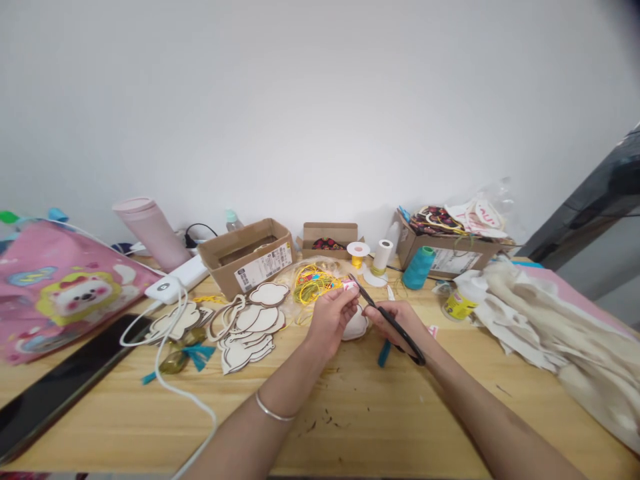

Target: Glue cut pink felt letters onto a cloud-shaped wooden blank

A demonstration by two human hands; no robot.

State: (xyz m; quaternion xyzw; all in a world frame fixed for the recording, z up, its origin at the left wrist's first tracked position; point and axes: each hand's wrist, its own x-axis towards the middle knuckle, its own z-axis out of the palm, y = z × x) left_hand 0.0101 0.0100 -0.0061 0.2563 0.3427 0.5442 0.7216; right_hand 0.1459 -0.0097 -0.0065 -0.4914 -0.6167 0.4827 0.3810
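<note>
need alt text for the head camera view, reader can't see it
A person's left hand pinches a small pink-and-white piece while the right hand holds black-handled scissors beside it, above a wooden table. Pale flat cutouts lie to the left; yellow cords, a teal thread cone and open cardboard boxes sit beyond.

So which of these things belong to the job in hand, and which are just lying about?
Belonging to the job:
the small pink-and-white piece in the left hand
the black scissors in the right hand
perhaps the yellow cords just beyond the left hand

Probably just lying about:
the pink tumbler
the pink printed bag
</note>
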